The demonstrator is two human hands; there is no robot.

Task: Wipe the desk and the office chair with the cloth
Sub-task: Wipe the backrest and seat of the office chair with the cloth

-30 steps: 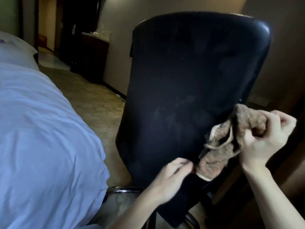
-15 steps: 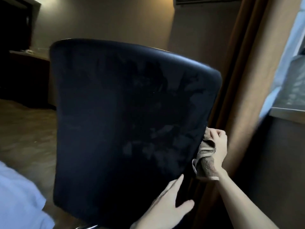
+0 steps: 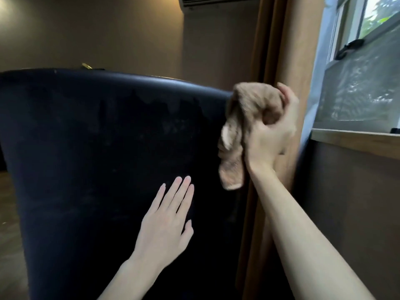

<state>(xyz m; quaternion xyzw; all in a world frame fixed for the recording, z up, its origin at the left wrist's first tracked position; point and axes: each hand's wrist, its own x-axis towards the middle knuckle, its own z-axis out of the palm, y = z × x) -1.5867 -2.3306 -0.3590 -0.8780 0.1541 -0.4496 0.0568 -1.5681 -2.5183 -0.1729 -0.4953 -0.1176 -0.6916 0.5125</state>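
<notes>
We recorded the dark back of the office chair (image 3: 97,159) as the largest item. It filled the left and centre of the view, and faint pale smears showed on its upper part. Behind it stood a plain brown wall (image 3: 108,33). A tan curtain (image 3: 277,50) hung just beside the chair's right edge. To the right of the curtain was a window (image 3: 363,72) above a wooden sill (image 3: 355,139).

We noted the right hand (image 3: 272,135) raised at the upper right corner of the chair back. Its fingers (image 3: 287,98) were curled round a bunched brown cloth (image 3: 251,105). The hand was blurred, so we could not tell how each finger lay. The top of the cloth met the chair's top corner. A loose end hung down along the chair's right edge, in front of the curtain.

We noted the left hand (image 3: 166,226) lower down, laid flat against the chair back. Its fingers (image 3: 179,191) were straight and close together, pointing up and to the right. The thumb stood slightly apart. This hand held nothing and was well apart from the cloth.
</notes>
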